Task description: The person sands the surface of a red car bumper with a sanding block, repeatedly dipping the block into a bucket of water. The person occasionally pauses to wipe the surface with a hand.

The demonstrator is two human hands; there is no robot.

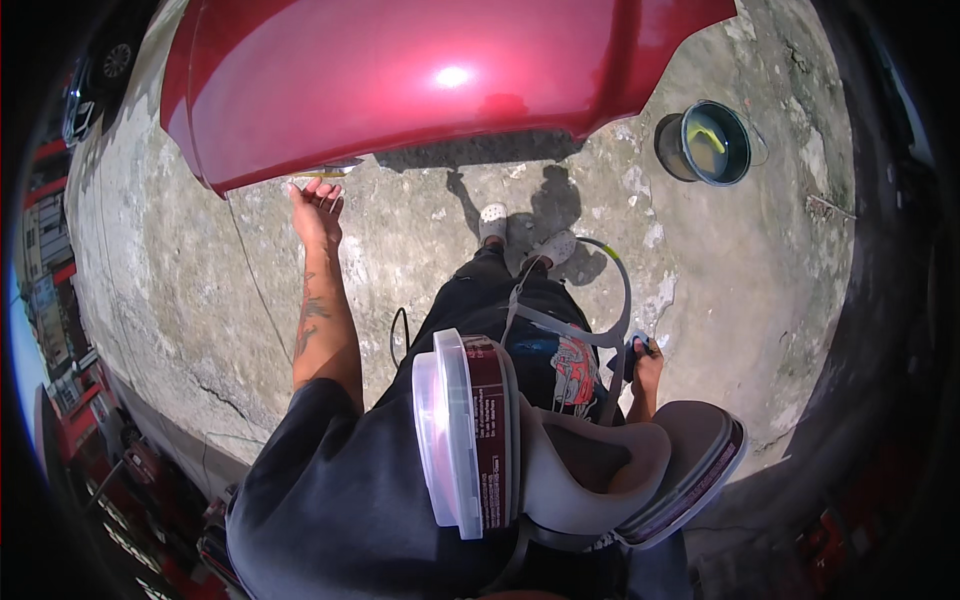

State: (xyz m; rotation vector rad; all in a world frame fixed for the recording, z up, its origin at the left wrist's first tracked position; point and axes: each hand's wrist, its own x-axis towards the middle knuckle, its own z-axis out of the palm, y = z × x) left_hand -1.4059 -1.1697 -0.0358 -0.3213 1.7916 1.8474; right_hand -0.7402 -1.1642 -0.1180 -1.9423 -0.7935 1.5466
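A glossy red car hood [420, 75] spans the top of the view, raised above the ground. My left hand [318, 208] is at its lower left edge, palm up and fingers loosely curled and apart. The fingertips are by the rim; whether they touch it I cannot tell. A yellowish strip [330, 172] shows just beneath that edge, beyond the fingers. Low at my right side, my right hand [649, 368] is closed around a small dark, flat thing [628, 360] with a pale edge. My leg and the mask straps partly hide it.
A dark bucket [715, 145] of cloudy water with a yellow thing inside stands at the right. A respirator mask [595, 460] with two filters hangs at my chest, covering much of the lower view. Beneath me is rough, cracked concrete [420, 250]. A car [100, 75] is at far left.
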